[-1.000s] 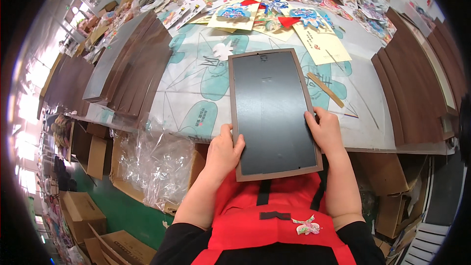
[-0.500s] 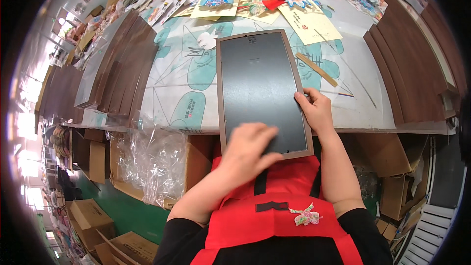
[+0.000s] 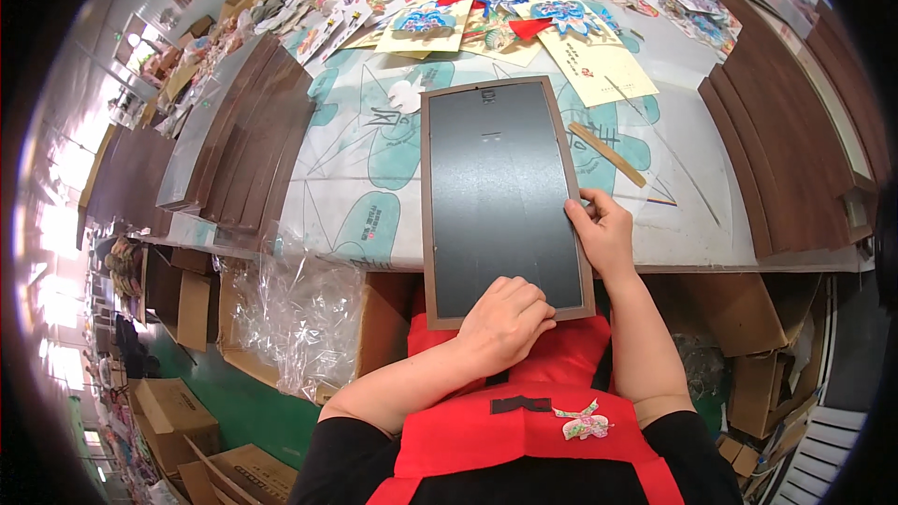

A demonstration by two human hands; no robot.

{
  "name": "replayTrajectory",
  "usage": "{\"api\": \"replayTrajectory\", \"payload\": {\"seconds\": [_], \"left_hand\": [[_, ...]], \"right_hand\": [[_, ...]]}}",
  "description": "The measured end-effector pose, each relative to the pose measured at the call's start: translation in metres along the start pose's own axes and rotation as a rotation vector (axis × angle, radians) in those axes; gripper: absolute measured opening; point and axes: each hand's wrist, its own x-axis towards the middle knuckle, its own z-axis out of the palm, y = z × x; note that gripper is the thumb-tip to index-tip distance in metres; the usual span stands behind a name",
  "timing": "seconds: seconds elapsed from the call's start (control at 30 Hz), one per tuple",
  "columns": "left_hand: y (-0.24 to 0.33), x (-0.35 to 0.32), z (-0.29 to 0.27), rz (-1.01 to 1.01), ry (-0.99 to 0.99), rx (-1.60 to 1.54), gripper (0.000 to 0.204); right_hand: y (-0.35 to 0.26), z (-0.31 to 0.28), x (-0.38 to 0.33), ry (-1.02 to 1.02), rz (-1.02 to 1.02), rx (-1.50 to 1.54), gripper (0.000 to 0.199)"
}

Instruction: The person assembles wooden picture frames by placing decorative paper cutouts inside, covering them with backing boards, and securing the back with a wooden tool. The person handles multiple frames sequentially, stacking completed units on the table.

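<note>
A tall picture frame with a brown rim lies back side up, its near end over my lap and its far end over the table. Its dark grey backing board faces me. At the right rim, my right hand grips the frame, thumb on top. My left hand is closed at the near rim, fingers curled and fingertips against the board's bottom edge by the right corner. Anything pinched in those fingertips is hidden.
Brown frames stand stacked at the left and right of the table. A wooden strip lies right of the frame. Yellow cards and paper cutouts cover the far side. A carton of clear plastic wrap stands below left.
My left hand has moved from a blurred sweep over the board to the near rim and closed there. The right hand keeps its grip on the frame. The view has shifted slightly.
</note>
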Motion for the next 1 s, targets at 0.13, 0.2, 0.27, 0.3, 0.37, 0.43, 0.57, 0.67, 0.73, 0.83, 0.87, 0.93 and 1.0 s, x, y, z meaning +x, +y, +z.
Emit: {"api": "replayTrajectory", "payload": {"seconds": [0.13, 0.2, 0.27, 0.3, 0.37, 0.43, 0.57, 0.67, 0.73, 0.83, 0.87, 0.93, 1.0], "left_hand": [[0.002, 0.002, -0.015, -0.091, 0.035, -0.032, 0.029], [-0.002, -0.003, -0.028, -0.266, 0.096, 0.024, 0.05], [-0.01, -0.007, -0.038, -0.633, 0.225, -0.384, 0.067], [-0.01, -0.005, -0.043, -0.758, 0.291, -0.91, 0.076], [-0.008, 0.004, -0.048, -0.888, 0.399, -1.138, 0.076], [-0.012, 0.017, -0.051, -0.965, 0.39, -1.221, 0.07], [-0.023, 0.022, -0.028, -0.836, 0.305, -1.259, 0.039], [-0.002, 0.028, -0.042, -0.807, 0.348, -1.131, 0.035], [0.01, 0.026, -0.063, -0.717, 0.357, -1.165, 0.038], [0.02, 0.023, -0.12, -0.688, 0.413, -1.181, 0.048], [0.016, 0.014, -0.139, -0.652, 0.42, -1.178, 0.052], [0.0, -0.007, -0.166, -0.63, 0.674, -1.111, 0.055], [-0.028, -0.029, -0.2, -0.555, 0.545, -1.187, 0.055]], "right_hand": [[0.0, 0.0, -0.001, 0.013, -0.027, -0.014, 0.029], [-0.001, -0.001, -0.002, 0.016, -0.031, -0.022, 0.029], [-0.003, -0.002, -0.003, 0.021, -0.037, -0.021, 0.03], [-0.005, -0.002, -0.004, 0.022, -0.046, -0.042, 0.028], [-0.002, -0.001, -0.005, 0.055, -0.093, -0.011, 0.026], [0.002, -0.002, -0.004, 0.082, -0.137, -0.006, 0.025], [0.0, -0.005, -0.006, 0.085, -0.163, -0.025, 0.024], [0.001, -0.007, -0.006, 0.079, -0.169, -0.003, 0.023], [0.001, -0.007, -0.006, 0.068, -0.164, 0.002, 0.022], [0.006, -0.01, -0.004, 0.071, -0.143, 0.017, 0.021], [0.004, -0.012, -0.005, 0.068, -0.142, 0.01, 0.021], [0.007, -0.01, -0.005, 0.066, -0.158, 0.032, 0.02], [0.01, -0.007, -0.005, 0.065, -0.174, 0.049, 0.02]]}}
